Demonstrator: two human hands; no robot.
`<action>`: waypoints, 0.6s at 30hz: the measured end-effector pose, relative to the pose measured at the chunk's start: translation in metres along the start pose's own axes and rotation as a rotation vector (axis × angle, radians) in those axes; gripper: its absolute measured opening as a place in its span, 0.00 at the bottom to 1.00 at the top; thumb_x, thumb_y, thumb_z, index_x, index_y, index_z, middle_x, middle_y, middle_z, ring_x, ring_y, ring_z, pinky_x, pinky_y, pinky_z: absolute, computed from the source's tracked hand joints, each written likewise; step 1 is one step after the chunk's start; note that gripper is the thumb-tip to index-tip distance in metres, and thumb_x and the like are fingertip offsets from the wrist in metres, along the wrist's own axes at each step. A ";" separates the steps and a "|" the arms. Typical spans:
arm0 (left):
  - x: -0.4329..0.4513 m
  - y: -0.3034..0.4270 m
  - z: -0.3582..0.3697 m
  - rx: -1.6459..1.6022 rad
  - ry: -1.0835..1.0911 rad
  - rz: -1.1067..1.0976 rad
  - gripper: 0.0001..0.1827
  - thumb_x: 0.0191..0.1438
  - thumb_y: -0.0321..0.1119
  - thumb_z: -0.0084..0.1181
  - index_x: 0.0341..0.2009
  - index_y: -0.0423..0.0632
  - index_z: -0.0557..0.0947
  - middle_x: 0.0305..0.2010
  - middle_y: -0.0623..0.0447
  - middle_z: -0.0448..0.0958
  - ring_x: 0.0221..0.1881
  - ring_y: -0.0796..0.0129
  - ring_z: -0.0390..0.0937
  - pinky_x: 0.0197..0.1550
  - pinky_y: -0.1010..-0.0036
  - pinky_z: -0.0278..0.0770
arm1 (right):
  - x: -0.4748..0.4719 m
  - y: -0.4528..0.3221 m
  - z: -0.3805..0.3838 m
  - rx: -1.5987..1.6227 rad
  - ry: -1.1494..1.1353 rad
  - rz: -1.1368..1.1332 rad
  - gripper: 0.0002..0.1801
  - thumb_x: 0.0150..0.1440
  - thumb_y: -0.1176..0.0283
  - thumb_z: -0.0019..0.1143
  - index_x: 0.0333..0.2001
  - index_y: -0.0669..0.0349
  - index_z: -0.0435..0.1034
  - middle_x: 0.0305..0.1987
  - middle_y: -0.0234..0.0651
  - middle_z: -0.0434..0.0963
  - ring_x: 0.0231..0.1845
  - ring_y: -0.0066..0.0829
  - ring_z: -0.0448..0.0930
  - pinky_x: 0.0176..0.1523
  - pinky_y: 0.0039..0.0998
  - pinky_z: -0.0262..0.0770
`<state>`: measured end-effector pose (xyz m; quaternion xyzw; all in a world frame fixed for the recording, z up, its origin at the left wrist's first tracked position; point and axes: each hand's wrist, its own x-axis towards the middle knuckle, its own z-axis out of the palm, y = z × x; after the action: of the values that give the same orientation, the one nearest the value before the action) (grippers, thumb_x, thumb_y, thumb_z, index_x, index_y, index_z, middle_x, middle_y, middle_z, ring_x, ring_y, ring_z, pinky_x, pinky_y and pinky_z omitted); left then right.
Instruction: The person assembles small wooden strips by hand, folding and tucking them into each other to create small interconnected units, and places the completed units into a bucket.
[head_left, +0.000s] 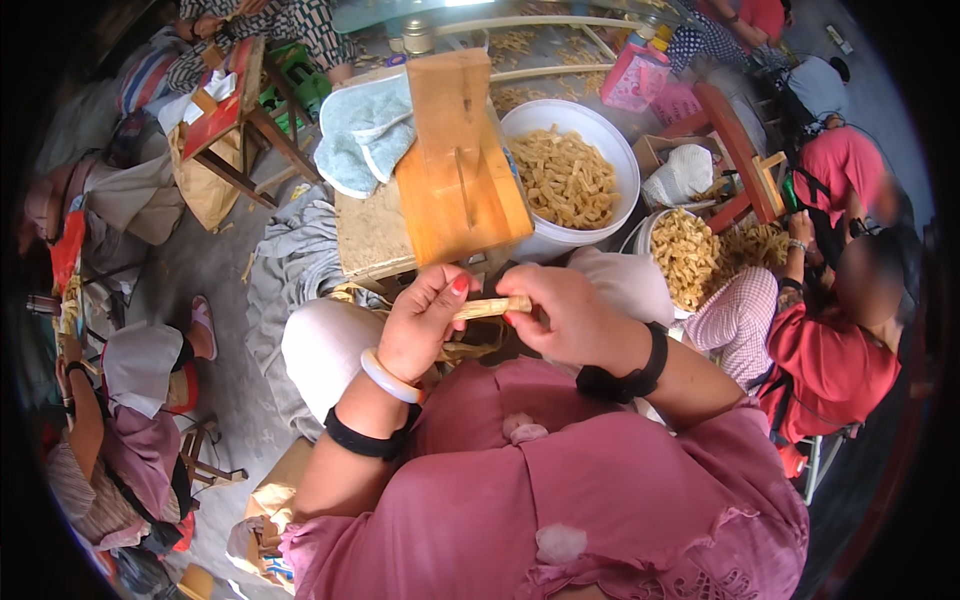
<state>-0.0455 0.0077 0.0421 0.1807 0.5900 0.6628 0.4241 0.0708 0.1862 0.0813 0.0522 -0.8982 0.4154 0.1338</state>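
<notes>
A short pale-yellow strip folded into a flat bundle (491, 307) lies between my two hands above my lap. My left hand (431, 319) pinches its left end, the thumb on top. The fingers of my right hand (551, 311) hold its right end. Just beyond them is a low wooden stand with an orange-brown board (457, 217) and an upright wooden block (451, 112). Long loose strips (472, 349) hang below my hands, partly hidden by them. The strips' material cannot be told for certain.
A light blue towel (364, 131) lies on the stand's left side. Right of it stands a white bucket (630, 187) of folded bundles, then a smaller bucket (643, 236), likewise filled. Gray cloth (289, 247) hangs at left. A person in red (832, 360) sits close on the right; others sit around.
</notes>
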 end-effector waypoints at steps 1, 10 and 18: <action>0.001 -0.002 -0.011 -0.001 0.006 0.003 0.08 0.68 0.33 0.48 0.43 0.43 0.77 0.31 0.61 0.71 0.29 0.81 0.65 0.32 0.84 0.63 | 0.005 -0.001 -0.003 0.054 0.026 0.086 0.09 0.49 0.79 0.60 0.34 0.60 0.68 0.27 0.40 0.73 0.26 0.43 0.76 0.30 0.37 0.70; 0.072 0.013 -0.037 0.410 0.215 0.200 0.10 0.63 0.33 0.54 0.30 0.43 0.78 0.20 0.55 0.72 0.22 0.73 0.68 0.28 0.74 0.69 | 0.072 0.058 -0.007 0.013 0.172 0.210 0.07 0.54 0.77 0.56 0.38 0.58 0.70 0.31 0.42 0.74 0.30 0.46 0.77 0.33 0.39 0.72; 0.040 -0.001 -0.031 0.259 0.122 0.175 0.07 0.63 0.30 0.52 0.35 0.42 0.79 0.23 0.55 0.73 0.24 0.74 0.68 0.28 0.76 0.67 | 0.044 0.079 -0.034 -0.419 0.242 -0.207 0.14 0.51 0.76 0.58 0.44 0.61 0.72 0.46 0.42 0.76 0.46 0.47 0.77 0.48 0.43 0.72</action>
<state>-0.0911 0.0191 0.0239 0.2441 0.6773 0.6251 0.3015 0.0192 0.2642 0.0565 0.0649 -0.9320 0.2076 0.2899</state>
